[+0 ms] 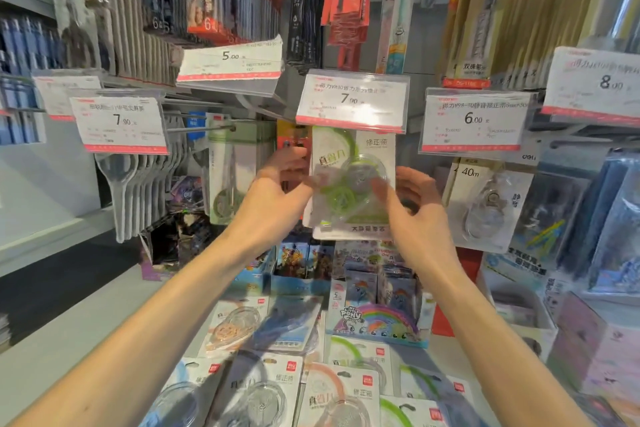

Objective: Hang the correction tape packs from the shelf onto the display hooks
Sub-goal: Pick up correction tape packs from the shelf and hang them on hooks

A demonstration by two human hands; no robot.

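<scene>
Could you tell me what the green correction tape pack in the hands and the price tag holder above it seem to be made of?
The green correction tape pack looks like matt printed card with a glossy clear plastic blister, judging by the glints. The price tag holder seems clear shiny plastic over paper, going by its glare.

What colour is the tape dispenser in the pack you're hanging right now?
Green, translucent, on a white card: the pack under the 7.90 tag, head view.

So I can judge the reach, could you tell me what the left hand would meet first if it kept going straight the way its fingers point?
Probably the green correction tape pack hanging there; the left hand seems nearly touching it already.
</scene>
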